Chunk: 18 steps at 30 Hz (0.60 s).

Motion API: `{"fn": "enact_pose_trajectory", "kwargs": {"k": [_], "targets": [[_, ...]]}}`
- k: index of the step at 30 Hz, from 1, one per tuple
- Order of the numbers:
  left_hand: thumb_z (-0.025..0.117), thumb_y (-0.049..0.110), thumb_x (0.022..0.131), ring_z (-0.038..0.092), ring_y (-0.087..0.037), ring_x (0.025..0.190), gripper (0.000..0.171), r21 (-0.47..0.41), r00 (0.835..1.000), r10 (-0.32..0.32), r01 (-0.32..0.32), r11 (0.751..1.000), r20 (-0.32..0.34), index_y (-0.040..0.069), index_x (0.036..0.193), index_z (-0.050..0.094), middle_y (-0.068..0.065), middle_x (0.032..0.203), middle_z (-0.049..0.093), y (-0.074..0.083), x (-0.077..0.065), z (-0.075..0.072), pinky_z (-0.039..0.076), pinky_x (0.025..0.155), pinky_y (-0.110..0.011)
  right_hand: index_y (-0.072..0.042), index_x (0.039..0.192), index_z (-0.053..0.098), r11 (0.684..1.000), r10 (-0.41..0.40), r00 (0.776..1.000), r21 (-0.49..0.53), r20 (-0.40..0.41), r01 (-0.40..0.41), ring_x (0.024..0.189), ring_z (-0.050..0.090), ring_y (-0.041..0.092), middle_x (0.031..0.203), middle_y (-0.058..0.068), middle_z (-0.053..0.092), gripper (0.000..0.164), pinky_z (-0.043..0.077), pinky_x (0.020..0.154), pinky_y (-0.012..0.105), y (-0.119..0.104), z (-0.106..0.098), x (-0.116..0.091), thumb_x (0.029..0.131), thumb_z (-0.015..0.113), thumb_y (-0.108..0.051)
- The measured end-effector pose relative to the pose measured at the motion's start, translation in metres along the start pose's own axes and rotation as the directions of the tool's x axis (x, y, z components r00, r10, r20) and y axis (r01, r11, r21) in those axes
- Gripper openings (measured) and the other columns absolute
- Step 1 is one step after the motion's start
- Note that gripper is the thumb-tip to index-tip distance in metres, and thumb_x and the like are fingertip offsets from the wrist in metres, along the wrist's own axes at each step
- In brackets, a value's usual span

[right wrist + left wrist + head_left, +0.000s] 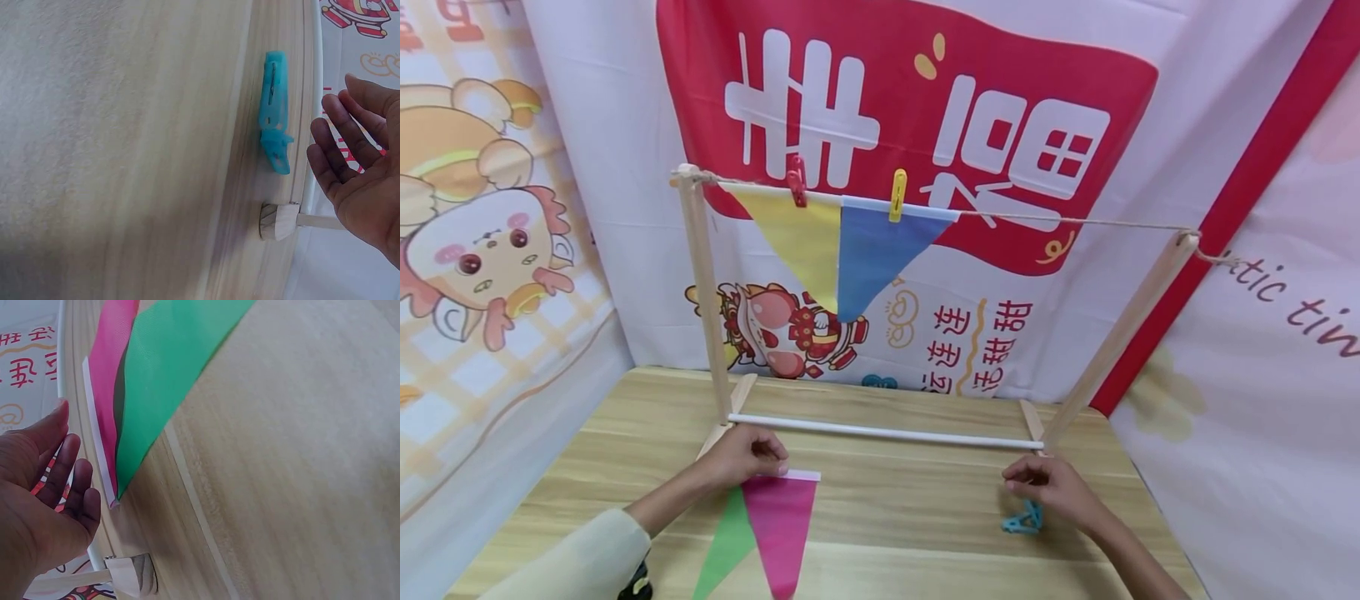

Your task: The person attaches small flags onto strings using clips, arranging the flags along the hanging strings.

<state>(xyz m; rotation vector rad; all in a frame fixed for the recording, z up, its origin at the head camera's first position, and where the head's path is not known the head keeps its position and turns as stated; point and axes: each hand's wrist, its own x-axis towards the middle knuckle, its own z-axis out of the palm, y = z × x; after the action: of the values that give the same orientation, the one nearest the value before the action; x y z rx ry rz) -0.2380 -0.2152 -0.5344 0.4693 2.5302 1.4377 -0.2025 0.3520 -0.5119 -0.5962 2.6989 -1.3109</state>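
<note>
My left hand (741,457) hovers by the white top edge of a pink triangular flag (781,529), its fingers loosely bent. In the left wrist view that hand (44,506) appears beside the flag with nothing in its fingers. A green triangular flag (162,375) lies partly overlapped by the pink one on the table. Over at the right, my right hand (1052,487) is close above a teal plastic clothespin (1022,518) on the wood. The right wrist view has the clothespin (275,106) apart from the relaxed fingers (325,165), which hold nothing.
Behind the hands stands a wooden frame (703,292) with a white bottom bar (880,431) and a string (1075,220) on top. A yellow flag (805,242) and a blue flag (880,258) hang there under a red clothespin (797,183) and a yellow clothespin (897,196).
</note>
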Motion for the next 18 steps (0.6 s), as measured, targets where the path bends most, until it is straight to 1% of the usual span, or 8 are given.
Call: {"fn": "enact_pose_trajectory", "kwargs": {"k": [2, 5, 7, 11, 16, 18], "targets": [[0.094, 0.009, 0.092, 0.067, -0.013, 0.085, 0.018, 0.008, 1.000, 0.010, -0.010, 1.000, -0.007, 0.000, 0.104, 0.084, -0.007, 0.094, 0.080, -0.001, -0.001, 0.000, 0.058, 0.073, -0.023, 0.004, 0.115, 0.082, 1.000, 0.005, 1.000, -0.006, 0.016, -0.005, 0.090, 0.069, -0.003, 0.103, 0.014, 0.084, 0.017, 0.059, 0.078, 0.021, 0.002, 0.000, -0.002, 0.104, 0.080, -0.008], [0.095, 0.007, 0.089, 0.067, -0.015, 0.087, 0.019, 0.028, 1.000, 0.018, -0.018, 0.999, -0.001, 0.001, 0.104, 0.083, -0.006, 0.094, 0.080, -0.003, -0.002, 0.000, 0.059, 0.074, -0.023, 0.002, 0.114, 0.083, 0.999, 0.046, 0.998, -0.017, 0.036, -0.046, 0.090, 0.069, -0.002, 0.102, 0.011, 0.084, 0.017, 0.059, 0.079, 0.021, 0.003, 0.001, -0.004, 0.103, 0.081, -0.011], [0.096, 0.005, 0.088, 0.070, -0.016, 0.088, 0.020, 0.042, 1.000, 0.027, -0.027, 0.999, 0.004, 0.002, 0.103, 0.083, -0.006, 0.094, 0.081, -0.005, -0.002, 0.000, 0.060, 0.074, -0.022, 0.000, 0.114, 0.083, 0.998, 0.058, 0.997, -0.031, 0.046, -0.056, 0.091, 0.070, -0.002, 0.103, 0.009, 0.084, 0.017, 0.059, 0.081, 0.021, 0.005, 0.001, -0.006, 0.103, 0.082, -0.012], [0.094, 0.001, 0.088, 0.073, -0.016, 0.091, 0.018, 0.069, 0.999, 0.046, -0.046, 0.997, 0.012, 0.003, 0.103, 0.084, -0.005, 0.095, 0.082, -0.006, -0.004, 0.000, 0.061, 0.075, -0.022, -0.003, 0.115, 0.084, 0.998, 0.035, 0.997, -0.048, 0.070, -0.032, 0.096, 0.073, 0.001, 0.106, 0.008, 0.086, 0.018, 0.062, 0.088, 0.025, 0.010, 0.000, -0.010, 0.101, 0.085, -0.014], [0.092, -0.001, 0.088, 0.072, -0.015, 0.090, 0.016, 0.102, 0.999, 0.035, -0.037, 0.994, 0.016, 0.004, 0.102, 0.084, -0.004, 0.095, 0.082, -0.005, -0.005, 0.002, 0.060, 0.077, -0.022, -0.005, 0.117, 0.084, 0.997, 0.004, 0.994, -0.082, 0.107, 0.005, 0.102, 0.077, 0.007, 0.110, 0.008, 0.087, 0.026, 0.062, 0.093, 0.028, 0.014, -0.003, -0.013, 0.096, 0.092, -0.018], [0.092, -0.001, 0.088, 0.071, -0.014, 0.090, 0.016, 0.116, 0.999, 0.037, -0.038, 0.992, 0.015, 0.005, 0.101, 0.084, -0.003, 0.094, 0.082, -0.005, -0.005, 0.002, 0.060, 0.077, -0.021, -0.008, 0.117, 0.085, 0.993, -0.002, 0.994, -0.117, 0.110, 0.015, 0.104, 0.076, 0.008, 0.111, 0.006, 0.087, 0.029, 0.061, 0.095, 0.028, 0.016, -0.005, -0.014, 0.093, 0.095, -0.021]]}}
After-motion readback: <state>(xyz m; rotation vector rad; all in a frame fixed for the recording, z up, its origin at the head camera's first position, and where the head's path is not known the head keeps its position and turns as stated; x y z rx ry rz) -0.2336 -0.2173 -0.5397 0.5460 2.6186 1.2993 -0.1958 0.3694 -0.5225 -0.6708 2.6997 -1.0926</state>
